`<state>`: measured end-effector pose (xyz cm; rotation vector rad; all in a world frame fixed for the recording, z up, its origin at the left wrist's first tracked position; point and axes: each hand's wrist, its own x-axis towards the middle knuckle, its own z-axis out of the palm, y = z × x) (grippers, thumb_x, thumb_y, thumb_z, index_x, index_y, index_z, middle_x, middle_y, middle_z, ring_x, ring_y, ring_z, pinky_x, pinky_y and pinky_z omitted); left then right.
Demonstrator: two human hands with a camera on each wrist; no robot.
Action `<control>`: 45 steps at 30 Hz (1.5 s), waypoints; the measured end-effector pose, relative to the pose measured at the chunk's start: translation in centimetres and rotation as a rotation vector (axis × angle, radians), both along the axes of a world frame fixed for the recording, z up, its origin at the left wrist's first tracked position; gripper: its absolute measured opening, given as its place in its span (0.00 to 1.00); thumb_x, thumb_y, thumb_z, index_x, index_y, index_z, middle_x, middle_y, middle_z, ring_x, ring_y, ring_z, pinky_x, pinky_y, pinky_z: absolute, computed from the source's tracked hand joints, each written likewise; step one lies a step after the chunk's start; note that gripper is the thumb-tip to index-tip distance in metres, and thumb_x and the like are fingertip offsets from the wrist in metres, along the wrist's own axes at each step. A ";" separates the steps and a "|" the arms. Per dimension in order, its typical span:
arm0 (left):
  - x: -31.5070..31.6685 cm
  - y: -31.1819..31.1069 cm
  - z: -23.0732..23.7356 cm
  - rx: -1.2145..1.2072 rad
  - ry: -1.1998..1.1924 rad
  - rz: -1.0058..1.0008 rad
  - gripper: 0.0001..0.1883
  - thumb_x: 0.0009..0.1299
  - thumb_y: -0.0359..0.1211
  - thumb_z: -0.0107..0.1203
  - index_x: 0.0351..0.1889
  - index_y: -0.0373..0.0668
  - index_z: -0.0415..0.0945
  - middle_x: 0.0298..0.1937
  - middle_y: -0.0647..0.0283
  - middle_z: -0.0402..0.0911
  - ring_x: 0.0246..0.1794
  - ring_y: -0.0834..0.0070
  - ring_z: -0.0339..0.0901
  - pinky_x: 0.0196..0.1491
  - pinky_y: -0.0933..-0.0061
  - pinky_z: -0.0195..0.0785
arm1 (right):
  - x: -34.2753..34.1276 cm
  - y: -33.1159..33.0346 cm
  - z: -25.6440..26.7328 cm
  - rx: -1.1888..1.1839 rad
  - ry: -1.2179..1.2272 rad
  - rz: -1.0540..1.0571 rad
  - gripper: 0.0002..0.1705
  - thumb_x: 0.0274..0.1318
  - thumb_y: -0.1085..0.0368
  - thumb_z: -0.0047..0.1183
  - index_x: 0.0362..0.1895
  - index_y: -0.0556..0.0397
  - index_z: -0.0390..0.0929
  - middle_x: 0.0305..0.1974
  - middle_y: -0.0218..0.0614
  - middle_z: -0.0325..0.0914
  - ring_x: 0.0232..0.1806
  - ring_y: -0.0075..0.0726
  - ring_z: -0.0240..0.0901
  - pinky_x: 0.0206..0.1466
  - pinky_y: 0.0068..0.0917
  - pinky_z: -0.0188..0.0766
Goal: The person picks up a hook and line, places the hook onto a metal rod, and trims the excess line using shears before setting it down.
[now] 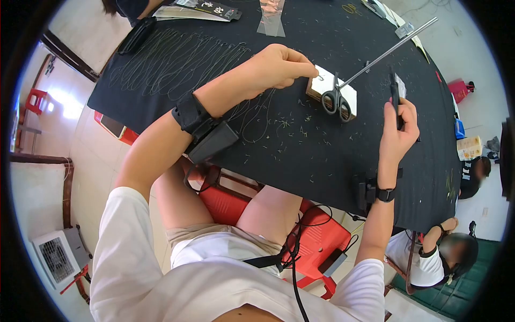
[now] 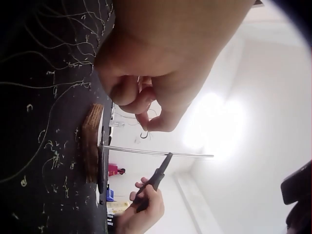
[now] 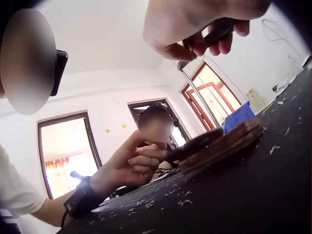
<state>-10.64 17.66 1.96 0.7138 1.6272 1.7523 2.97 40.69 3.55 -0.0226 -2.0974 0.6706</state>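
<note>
My left hand (image 1: 279, 67) pinches a small fish hook (image 2: 144, 135) between thumb and forefinger, close over a wooden block (image 1: 312, 95) with a white top. In the left wrist view the hook's bend hangs below the fingertips. Black-handled scissors (image 1: 337, 102) lie on the block, and a thin metal rod (image 1: 389, 52) stands up from it. To the right, my right hand (image 1: 399, 126) grips a slim black tool (image 2: 157, 179) with a narrow tip, raised above the table. The fingers cover part of its handle, and I cannot tell its exact kind.
Many thin looped lines (image 1: 166, 61) spread over the black-clothed table (image 1: 316, 161) on the left. Short clippings litter the cloth around the block. Printed packaging (image 1: 209, 9) and a clear plastic bag (image 1: 272, 24) lie at the far side. Another person (image 1: 440, 257) sits at the right.
</note>
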 end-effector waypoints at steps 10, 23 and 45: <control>0.6 0.0 0.5 0.007 0.006 -0.023 0.11 0.62 0.33 0.54 0.36 0.34 0.76 0.15 0.75 0.63 0.11 0.91 0.51 0.14 0.87 0.38 | -1.0 2.2 -1.7 0.058 -0.532 -0.268 0.13 0.43 0.62 0.56 0.26 0.62 0.72 0.30 0.40 0.71 0.32 0.38 0.69 0.38 0.28 0.64; 1.4 0.2 0.4 -0.013 -0.015 -0.044 0.10 0.60 0.33 0.55 0.34 0.35 0.76 0.16 0.76 0.64 0.12 0.91 0.51 0.15 0.86 0.38 | 0.2 -4.0 3.9 0.319 -0.654 -0.268 0.12 0.44 0.62 0.57 0.17 0.54 0.72 0.15 0.31 0.69 0.17 0.31 0.66 0.24 0.24 0.60; 1.9 0.5 0.2 0.023 0.003 -0.063 0.10 0.61 0.33 0.53 0.34 0.35 0.77 0.17 0.75 0.66 0.12 0.91 0.51 0.15 0.85 0.38 | -1.4 -6.7 -1.0 -0.221 -0.293 0.416 0.06 0.41 0.72 0.59 0.27 0.51 0.75 0.23 0.22 0.71 0.21 0.11 0.61 0.21 0.10 0.53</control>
